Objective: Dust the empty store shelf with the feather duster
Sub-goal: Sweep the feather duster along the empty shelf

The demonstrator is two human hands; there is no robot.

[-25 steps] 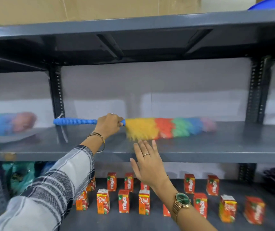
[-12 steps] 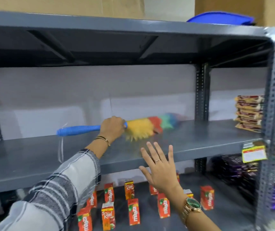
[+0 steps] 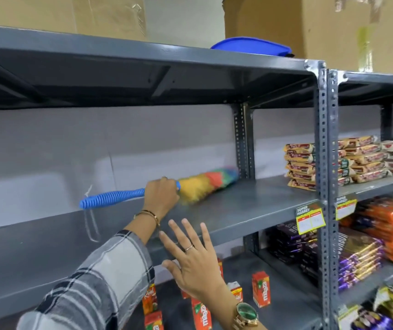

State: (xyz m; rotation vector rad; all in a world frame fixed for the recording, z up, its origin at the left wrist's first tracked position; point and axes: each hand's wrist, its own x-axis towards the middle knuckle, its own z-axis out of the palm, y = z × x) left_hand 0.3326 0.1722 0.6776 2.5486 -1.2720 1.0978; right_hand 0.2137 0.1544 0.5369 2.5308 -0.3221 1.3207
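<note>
Just beyond the left hand, closed round the feather duster, its head sweeps the shelf near the back post. Right hand hovers spread, empty. Next, probably the front strip.

The feather duster has a ribbed blue handle and a blurred multicoloured head. It lies slanted on the bare grey shelf, head toward the back right corner.

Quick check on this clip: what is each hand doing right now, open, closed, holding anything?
Left hand: closed around the blue handle of the feather duster.
Right hand: open, fingers spread, holding nothing, in front of the shelf edge.
</note>
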